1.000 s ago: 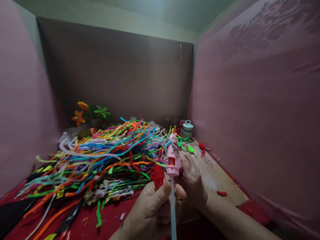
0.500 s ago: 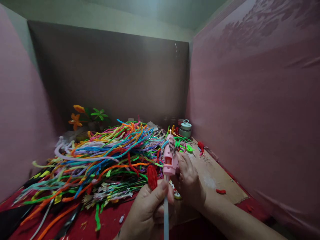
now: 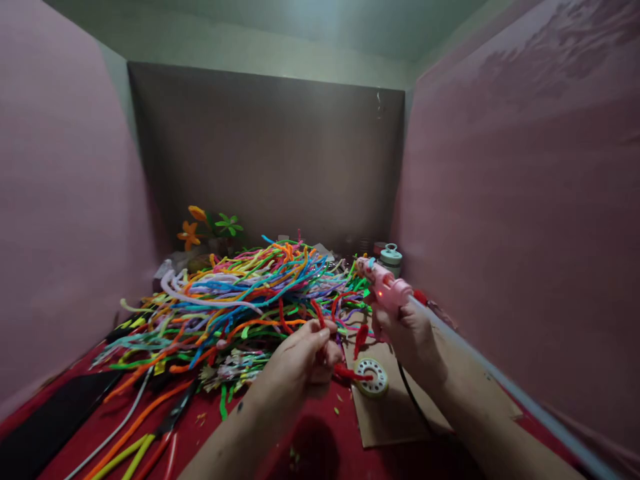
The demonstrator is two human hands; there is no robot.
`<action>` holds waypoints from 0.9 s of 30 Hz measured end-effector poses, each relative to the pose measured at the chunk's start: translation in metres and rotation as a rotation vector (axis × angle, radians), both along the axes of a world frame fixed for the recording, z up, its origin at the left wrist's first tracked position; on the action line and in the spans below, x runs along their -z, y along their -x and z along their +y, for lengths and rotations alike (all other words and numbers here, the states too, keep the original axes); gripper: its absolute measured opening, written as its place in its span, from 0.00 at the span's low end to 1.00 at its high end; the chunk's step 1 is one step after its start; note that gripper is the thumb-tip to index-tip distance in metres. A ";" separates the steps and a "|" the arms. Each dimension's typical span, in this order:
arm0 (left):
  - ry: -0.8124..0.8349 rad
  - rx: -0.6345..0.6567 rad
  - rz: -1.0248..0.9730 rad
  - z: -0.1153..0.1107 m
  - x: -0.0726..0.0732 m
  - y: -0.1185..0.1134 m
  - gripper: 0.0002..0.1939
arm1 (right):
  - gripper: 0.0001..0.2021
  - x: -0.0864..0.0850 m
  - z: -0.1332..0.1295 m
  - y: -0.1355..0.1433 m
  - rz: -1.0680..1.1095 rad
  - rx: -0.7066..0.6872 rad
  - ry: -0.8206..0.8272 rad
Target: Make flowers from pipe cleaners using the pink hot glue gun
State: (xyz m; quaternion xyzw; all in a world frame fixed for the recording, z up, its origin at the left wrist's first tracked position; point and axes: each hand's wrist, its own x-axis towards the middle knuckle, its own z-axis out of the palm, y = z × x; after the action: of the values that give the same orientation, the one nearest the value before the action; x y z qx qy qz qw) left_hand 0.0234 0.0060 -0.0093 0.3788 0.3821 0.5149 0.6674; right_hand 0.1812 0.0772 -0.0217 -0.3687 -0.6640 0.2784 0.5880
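My right hand (image 3: 410,333) grips a pink glue gun (image 3: 393,287) by its handle, its nozzle pointing forward and left. A small orange light glows on its side. From its back a long translucent glue stick (image 3: 493,377) runs toward the lower right. Lower and to the left, my left hand (image 3: 307,357) is closed on a red pipe cleaner piece (image 3: 345,371); the fingers partly hide it. Between the hands, a red fuzzy loop (image 3: 360,341) lies by a round white disc with holes (image 3: 379,385) on the brown board (image 3: 385,423).
A large heap of coloured pipe cleaners (image 3: 250,287) covers the table's left and middle. Yellow-handled and red-handled tools (image 3: 173,417) lie front left. Behind stand fuzzy flowers (image 3: 190,235) and a pale green jar (image 3: 391,259). A black cord (image 3: 413,397) crosses the board beneath my right arm.
My left hand has let go of the glue stick and moved left of the glue gun. My right hand has carried the gun right and tilted it leftward. The view has turned slightly left.
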 end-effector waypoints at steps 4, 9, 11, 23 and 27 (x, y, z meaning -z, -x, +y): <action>-0.083 -0.154 0.169 0.008 0.006 0.005 0.12 | 0.12 -0.016 -0.005 -0.008 0.014 -0.233 0.207; -0.186 -0.240 0.298 0.016 0.010 0.010 0.11 | 0.10 -0.012 -0.015 -0.011 0.024 -0.408 0.305; -0.176 -0.248 0.255 0.017 0.010 0.011 0.11 | 0.09 -0.004 -0.018 -0.010 0.046 -0.457 0.340; -0.143 -0.481 0.176 0.022 0.018 0.016 0.11 | 0.11 0.020 -0.024 -0.015 0.080 -0.549 0.393; -0.151 -0.496 0.207 0.026 0.022 0.016 0.09 | 0.11 0.025 -0.026 -0.015 0.064 -0.587 0.430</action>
State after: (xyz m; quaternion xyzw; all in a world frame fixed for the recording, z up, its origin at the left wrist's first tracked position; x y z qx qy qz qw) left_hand 0.0070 0.0325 -0.0316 0.3730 0.4897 0.6483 0.4481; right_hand 0.1958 0.0515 -0.0469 -0.2685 -0.6492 0.5800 0.4124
